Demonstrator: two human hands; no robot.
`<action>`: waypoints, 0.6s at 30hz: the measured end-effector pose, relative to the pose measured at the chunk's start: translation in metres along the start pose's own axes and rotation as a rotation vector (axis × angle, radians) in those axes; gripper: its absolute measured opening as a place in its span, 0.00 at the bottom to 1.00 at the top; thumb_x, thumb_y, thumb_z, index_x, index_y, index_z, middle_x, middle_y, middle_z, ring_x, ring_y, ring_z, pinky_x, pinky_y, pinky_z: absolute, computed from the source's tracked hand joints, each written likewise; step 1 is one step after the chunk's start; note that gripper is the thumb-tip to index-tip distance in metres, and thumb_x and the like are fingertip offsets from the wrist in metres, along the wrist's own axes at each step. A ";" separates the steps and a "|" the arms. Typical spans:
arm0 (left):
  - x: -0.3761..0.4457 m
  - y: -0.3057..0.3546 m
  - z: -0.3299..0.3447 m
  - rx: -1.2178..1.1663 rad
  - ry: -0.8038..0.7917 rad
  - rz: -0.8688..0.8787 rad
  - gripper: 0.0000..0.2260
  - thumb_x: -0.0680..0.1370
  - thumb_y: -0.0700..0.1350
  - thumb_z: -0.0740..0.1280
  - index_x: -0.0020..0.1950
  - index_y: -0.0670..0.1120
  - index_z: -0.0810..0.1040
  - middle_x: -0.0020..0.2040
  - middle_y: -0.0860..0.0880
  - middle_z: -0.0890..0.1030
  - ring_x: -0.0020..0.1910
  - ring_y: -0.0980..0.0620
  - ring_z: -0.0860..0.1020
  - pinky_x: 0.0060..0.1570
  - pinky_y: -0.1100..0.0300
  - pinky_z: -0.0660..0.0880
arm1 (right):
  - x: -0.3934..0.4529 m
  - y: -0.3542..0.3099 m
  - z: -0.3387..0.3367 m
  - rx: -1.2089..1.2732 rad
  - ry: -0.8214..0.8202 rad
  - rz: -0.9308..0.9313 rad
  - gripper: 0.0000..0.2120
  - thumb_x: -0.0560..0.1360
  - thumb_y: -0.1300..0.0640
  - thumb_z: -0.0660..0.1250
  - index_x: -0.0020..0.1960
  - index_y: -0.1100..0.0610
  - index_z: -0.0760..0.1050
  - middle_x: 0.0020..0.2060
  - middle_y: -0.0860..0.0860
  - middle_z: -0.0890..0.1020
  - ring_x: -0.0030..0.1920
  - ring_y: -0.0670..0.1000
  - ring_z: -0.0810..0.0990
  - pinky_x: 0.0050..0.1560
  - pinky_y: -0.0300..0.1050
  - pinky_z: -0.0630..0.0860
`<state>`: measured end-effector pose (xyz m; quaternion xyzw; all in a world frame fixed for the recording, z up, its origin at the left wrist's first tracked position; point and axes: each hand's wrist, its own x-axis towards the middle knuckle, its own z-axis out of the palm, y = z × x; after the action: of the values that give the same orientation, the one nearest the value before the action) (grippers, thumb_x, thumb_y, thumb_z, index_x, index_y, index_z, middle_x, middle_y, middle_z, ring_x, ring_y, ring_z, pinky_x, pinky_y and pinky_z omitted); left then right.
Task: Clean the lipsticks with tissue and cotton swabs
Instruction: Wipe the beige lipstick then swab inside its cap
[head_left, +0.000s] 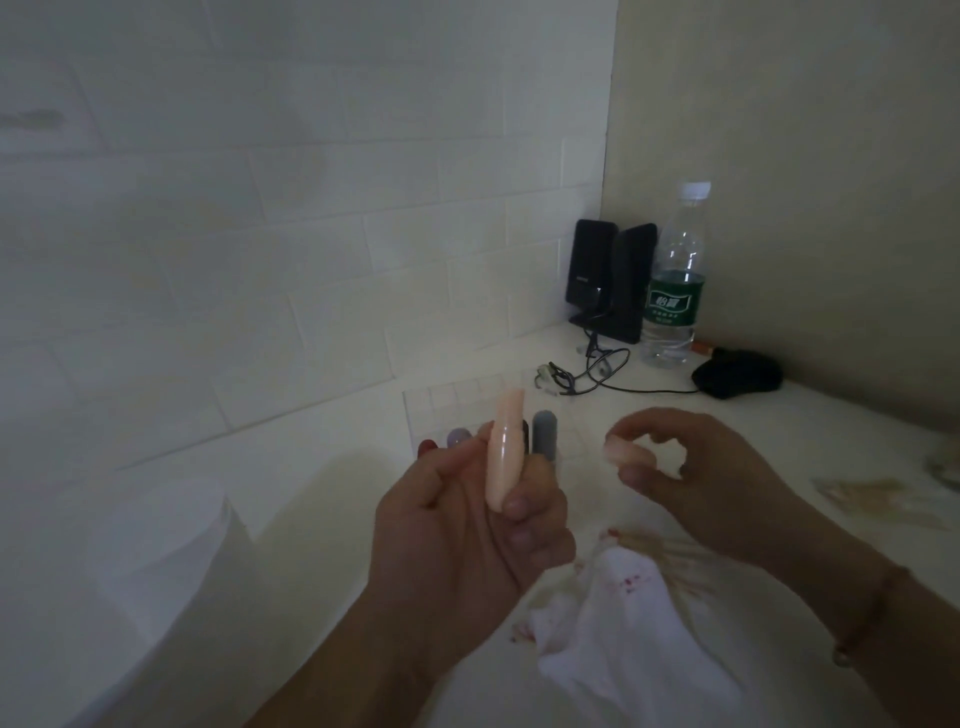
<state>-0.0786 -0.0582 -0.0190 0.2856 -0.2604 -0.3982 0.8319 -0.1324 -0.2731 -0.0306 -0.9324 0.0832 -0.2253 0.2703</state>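
Peach lipstick (505, 451) upright in left grip (467, 525), cap (641, 454) pinched in right grip (701, 467)

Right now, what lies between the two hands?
Nothing is held across the gap in the head view: left hand grips a peach lipstick tube, right hand pinches a pale piece; only bare countertop behind.

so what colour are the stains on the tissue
Red spots on the white tissue, clearest in the head view, below the hands.
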 end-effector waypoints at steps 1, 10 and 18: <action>-0.001 0.000 0.002 -0.036 0.008 -0.008 0.15 0.79 0.48 0.51 0.51 0.41 0.73 0.36 0.47 0.68 0.34 0.51 0.58 0.37 0.56 0.58 | 0.000 0.003 0.002 -0.050 -0.011 -0.016 0.12 0.70 0.52 0.72 0.50 0.38 0.77 0.49 0.37 0.77 0.52 0.44 0.73 0.50 0.43 0.69; 0.001 -0.001 -0.003 -0.172 -0.049 -0.036 0.07 0.78 0.47 0.54 0.49 0.44 0.66 0.36 0.46 0.69 0.34 0.50 0.64 0.38 0.55 0.64 | -0.005 -0.002 0.005 -0.322 -0.067 0.021 0.12 0.73 0.45 0.68 0.56 0.38 0.75 0.44 0.34 0.74 0.49 0.43 0.67 0.52 0.44 0.66; 0.005 -0.008 -0.007 0.037 0.119 0.060 0.14 0.77 0.47 0.59 0.50 0.44 0.83 0.58 0.43 0.79 0.57 0.43 0.75 0.54 0.51 0.66 | -0.019 -0.047 -0.004 0.077 0.367 -0.112 0.12 0.71 0.38 0.62 0.46 0.44 0.77 0.37 0.37 0.79 0.39 0.41 0.76 0.38 0.28 0.67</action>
<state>-0.0752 -0.0648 -0.0287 0.3162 -0.2260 -0.3504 0.8522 -0.1498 -0.2302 -0.0090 -0.8678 0.0702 -0.4092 0.2730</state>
